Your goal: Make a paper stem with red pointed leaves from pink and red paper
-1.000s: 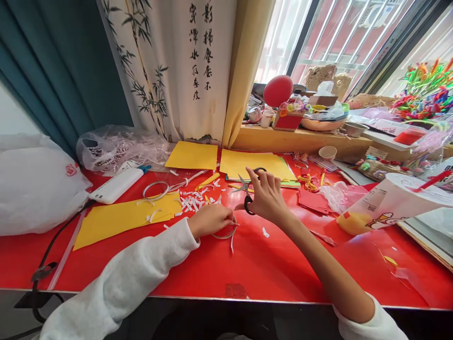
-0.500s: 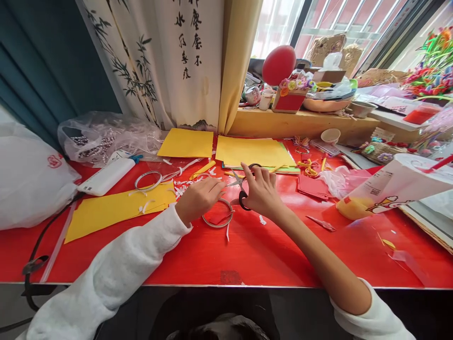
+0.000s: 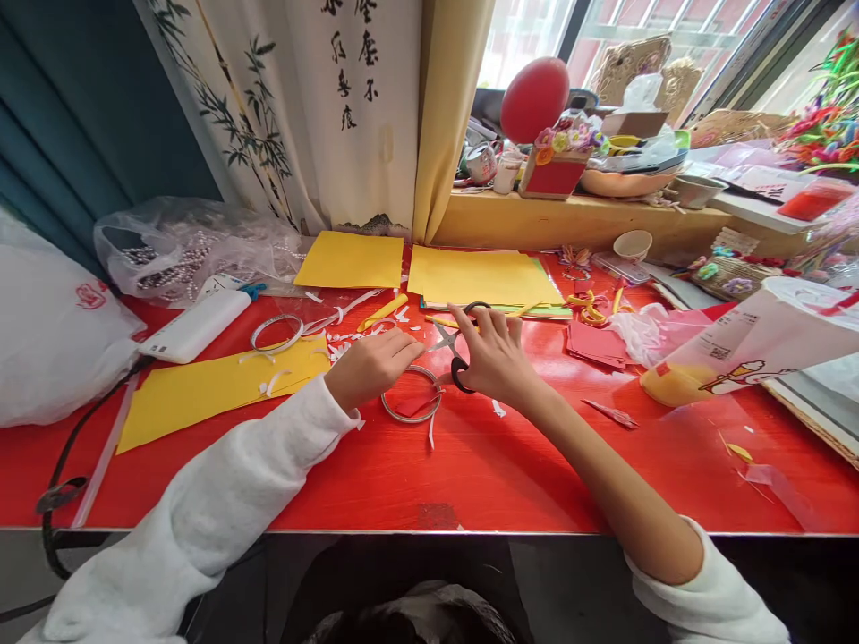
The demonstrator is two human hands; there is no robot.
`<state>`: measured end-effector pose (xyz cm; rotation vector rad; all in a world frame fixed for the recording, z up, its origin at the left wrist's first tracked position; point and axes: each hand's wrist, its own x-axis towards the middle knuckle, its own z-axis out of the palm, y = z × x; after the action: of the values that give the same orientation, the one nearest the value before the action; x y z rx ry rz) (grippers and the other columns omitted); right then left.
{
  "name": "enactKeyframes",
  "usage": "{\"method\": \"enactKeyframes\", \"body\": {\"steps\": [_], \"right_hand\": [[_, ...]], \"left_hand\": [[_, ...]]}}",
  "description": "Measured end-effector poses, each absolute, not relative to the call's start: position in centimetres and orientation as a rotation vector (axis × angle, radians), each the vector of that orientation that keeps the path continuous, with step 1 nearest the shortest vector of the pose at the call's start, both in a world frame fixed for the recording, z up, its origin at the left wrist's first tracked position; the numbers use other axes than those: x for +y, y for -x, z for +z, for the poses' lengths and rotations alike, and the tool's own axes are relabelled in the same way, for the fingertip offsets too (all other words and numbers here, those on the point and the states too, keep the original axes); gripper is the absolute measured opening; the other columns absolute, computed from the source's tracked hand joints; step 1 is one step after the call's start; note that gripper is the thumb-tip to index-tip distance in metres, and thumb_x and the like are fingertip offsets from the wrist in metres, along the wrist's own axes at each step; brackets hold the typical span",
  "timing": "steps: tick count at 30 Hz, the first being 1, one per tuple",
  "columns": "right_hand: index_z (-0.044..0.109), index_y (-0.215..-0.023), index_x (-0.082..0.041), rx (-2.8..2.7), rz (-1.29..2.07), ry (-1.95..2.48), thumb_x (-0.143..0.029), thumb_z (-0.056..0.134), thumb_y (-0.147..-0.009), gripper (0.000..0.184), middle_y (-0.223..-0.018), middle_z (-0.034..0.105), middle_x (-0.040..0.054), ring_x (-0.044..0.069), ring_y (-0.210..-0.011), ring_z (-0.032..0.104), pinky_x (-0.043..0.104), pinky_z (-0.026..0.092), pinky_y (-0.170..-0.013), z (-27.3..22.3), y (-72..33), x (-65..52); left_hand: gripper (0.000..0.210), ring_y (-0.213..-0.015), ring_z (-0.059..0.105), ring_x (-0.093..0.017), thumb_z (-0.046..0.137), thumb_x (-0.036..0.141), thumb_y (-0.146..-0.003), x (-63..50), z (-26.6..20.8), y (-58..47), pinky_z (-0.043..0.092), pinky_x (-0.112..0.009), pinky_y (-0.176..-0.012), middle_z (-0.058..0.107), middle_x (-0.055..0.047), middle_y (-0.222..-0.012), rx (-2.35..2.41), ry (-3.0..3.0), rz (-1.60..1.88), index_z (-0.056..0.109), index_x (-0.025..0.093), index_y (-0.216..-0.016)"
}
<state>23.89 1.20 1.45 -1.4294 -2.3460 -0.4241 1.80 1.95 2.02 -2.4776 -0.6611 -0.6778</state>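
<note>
My right hand (image 3: pixel 497 351) grips black-handled scissors (image 3: pixel 460 365), whose blades are apart and point left toward my other hand. Close to the blade tips, my left hand (image 3: pixel 374 362) is closed with its fingers pressed together; whatever it pinches is hidden or too small to name. Below and between the hands a roll of tape (image 3: pixel 411 420) lies flat on the red table, with a pale strip (image 3: pixel 431 434) hanging off its right side. Small white paper scraps (image 3: pixel 341 345) are scattered behind my left hand.
Yellow paper sheets (image 3: pixel 221 394) lie at left, near a second tape ring (image 3: pixel 276 333) and a white power bank (image 3: pixel 196 326). More yellow sheets (image 3: pixel 480 275) are stacked at the back. Red cards (image 3: pixel 597 344) and a tilted drink cup (image 3: pixel 752 335) stand at right.
The whole view has shifted slightly, with the scene sitting a little higher in the picture. Both hands and the scissors keep nearly the same places over the table.
</note>
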Motion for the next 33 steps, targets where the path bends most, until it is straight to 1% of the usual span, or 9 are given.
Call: {"method": "enactKeyframes", "body": {"steps": [4, 9, 15, 19, 21, 24, 28, 31, 33], "right_hand": [[0.026, -0.144, -0.013, -2.376, -0.448, 1.394, -0.039, 0.055, -0.076, 0.078, -0.123, 0.044, 0.0173, 0.03, -0.111, 0.037, 0.042, 0.024, -0.092, 1.7, -24.1, 1.2], [0.024, -0.145, -0.013, -2.422, -0.454, 1.386, -0.032, 0.054, -0.075, 0.078, -0.126, 0.042, 0.0182, 0.031, -0.114, 0.035, 0.043, 0.022, -0.093, 1.7, -24.2, 1.2], [0.025, -0.144, -0.014, -2.449, -0.482, 1.373, -0.027, 0.051, -0.075, 0.075, -0.125, 0.042, 0.0183, 0.03, -0.115, 0.035, 0.042, 0.022, -0.093, 1.9, -24.2, 1.1], [0.025, -0.144, -0.016, -2.452, -0.472, 1.36, -0.034, 0.053, -0.077, 0.075, -0.125, 0.041, 0.0177, 0.031, -0.113, 0.035, 0.042, 0.022, -0.092, 1.8, -24.2, 1.0], [0.025, -0.144, -0.016, -2.46, -0.467, 1.34, -0.04, 0.053, -0.078, 0.076, -0.125, 0.041, 0.0175, 0.031, -0.113, 0.035, 0.043, 0.023, -0.091, 1.7, -24.1, 0.9], [0.026, -0.144, -0.017, -2.454, -0.481, 1.334, -0.042, 0.053, -0.079, 0.075, -0.125, 0.042, 0.0171, 0.03, -0.113, 0.035, 0.042, 0.022, -0.092, 1.5, -24.1, 1.0], [0.027, -0.143, -0.016, -2.428, -0.488, 1.381, -0.04, 0.053, -0.079, 0.073, -0.125, 0.042, 0.0172, 0.03, -0.112, 0.035, 0.042, 0.022, -0.092, 1.7, -24.3, 1.1], [0.025, -0.143, -0.016, -2.422, -0.487, 1.411, -0.034, 0.054, -0.077, 0.074, -0.124, 0.041, 0.017, 0.03, -0.112, 0.035, 0.042, 0.022, -0.092, 1.7, -24.5, 1.2], [0.025, -0.143, -0.016, -2.415, -0.487, 1.425, -0.031, 0.054, -0.076, 0.075, -0.124, 0.041, 0.017, 0.031, -0.112, 0.035, 0.042, 0.022, -0.092, 1.7, -24.7, 1.3]], "left_hand": [[0.019, -0.077, 0.062, -0.014, 0.041, 0.012, -0.091, 2.0, 2.2, -1.5, 0.049, -0.025, -0.066, 0.067, -0.005, -0.088, -0.643, 2.566, -0.668, 0.059, 0.012, -0.097], [0.021, -0.076, 0.062, -0.013, 0.038, 0.014, -0.092, 2.1, 2.3, -1.4, 0.049, -0.023, -0.065, 0.067, -0.005, -0.087, -0.636, 2.588, -0.649, 0.059, 0.013, -0.094], [0.02, -0.073, 0.061, -0.013, 0.039, 0.013, -0.092, 2.1, 2.0, -1.6, 0.049, -0.025, -0.064, 0.066, -0.005, -0.083, -0.688, 2.559, -0.652, 0.06, 0.012, -0.093], [0.022, -0.072, 0.061, -0.013, 0.038, 0.014, -0.092, 2.1, 1.9, -1.8, 0.047, -0.024, -0.062, 0.065, -0.004, -0.08, -0.773, 2.502, -0.626, 0.06, 0.013, -0.094], [0.022, -0.074, 0.062, -0.014, 0.038, 0.015, -0.092, 2.3, 2.0, -1.6, 0.048, -0.025, -0.063, 0.066, -0.005, -0.081, -0.812, 2.464, -0.637, 0.061, 0.014, -0.094], [0.023, -0.081, 0.064, -0.016, 0.04, 0.02, -0.093, 3.1, 2.2, -0.7, 0.049, -0.026, -0.068, 0.067, -0.007, -0.086, -0.928, 2.419, -0.696, 0.062, 0.013, -0.095], [0.024, -0.08, 0.063, -0.016, 0.041, 0.027, -0.093, 4.9, 2.0, 1.9, 0.045, -0.024, -0.06, 0.068, -0.005, -0.09, -1.205, 2.51, -0.512, 0.063, 0.016, -0.095], [0.023, -0.087, 0.063, -0.017, 0.042, 0.028, -0.092, 5.9, 1.4, 3.8, 0.045, -0.024, -0.063, 0.067, -0.005, -0.096, -1.277, 2.595, -0.408, 0.062, 0.018, -0.098], [0.022, -0.088, 0.062, -0.017, 0.043, 0.028, -0.091, 6.3, 1.0, 4.5, 0.045, -0.024, -0.063, 0.067, -0.004, -0.098, -1.298, 2.632, -0.379, 0.062, 0.019, -0.098]]}}
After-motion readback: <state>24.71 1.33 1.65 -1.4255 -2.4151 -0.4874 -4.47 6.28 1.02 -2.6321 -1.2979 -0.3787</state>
